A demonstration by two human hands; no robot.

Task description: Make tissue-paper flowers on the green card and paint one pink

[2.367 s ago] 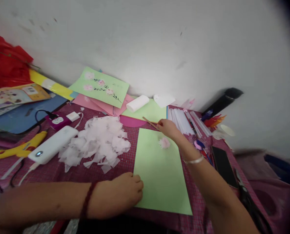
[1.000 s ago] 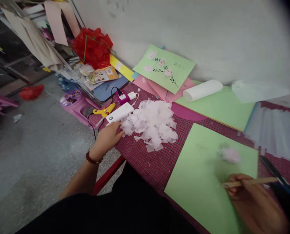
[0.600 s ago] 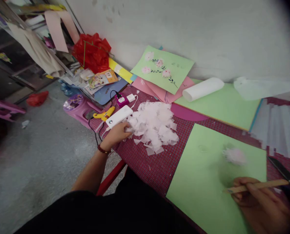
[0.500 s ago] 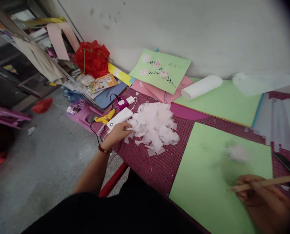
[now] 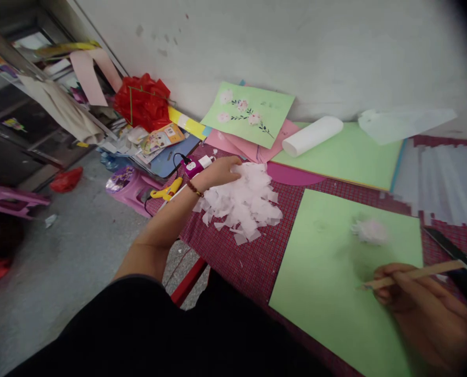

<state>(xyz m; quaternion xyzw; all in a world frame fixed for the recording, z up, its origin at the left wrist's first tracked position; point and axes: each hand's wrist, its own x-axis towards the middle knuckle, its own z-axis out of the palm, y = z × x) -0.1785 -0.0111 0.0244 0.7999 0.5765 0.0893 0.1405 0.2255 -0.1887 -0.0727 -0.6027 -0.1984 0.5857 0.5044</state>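
My left hand [image 5: 222, 172] reaches onto the upper left of a heap of thin white paper pieces [image 5: 247, 201]. Its fingers are bent down to the pieces, and what lies between the fingertips is hidden. At the right, my right hand [image 5: 418, 298] is closed around a thin wooden stick [image 5: 433, 271], over a green sheet [image 5: 320, 293]. A pale pink-white paper flower [image 5: 370, 231] sits on that sheet, above my right hand.
Beyond the heap lie a green sheet with flowers [image 5: 253, 112] and a white roll [image 5: 312, 136]. A yellow glue gun [image 5: 166, 189] and a purple power block [image 5: 192, 166] are by the table's left edge. Dark scissors [image 5: 447, 246] lie at the right.
My left hand has moved up and right, from the heap's left edge to its upper part. My right hand still holds the stick over the sheet. The view has shifted slightly.
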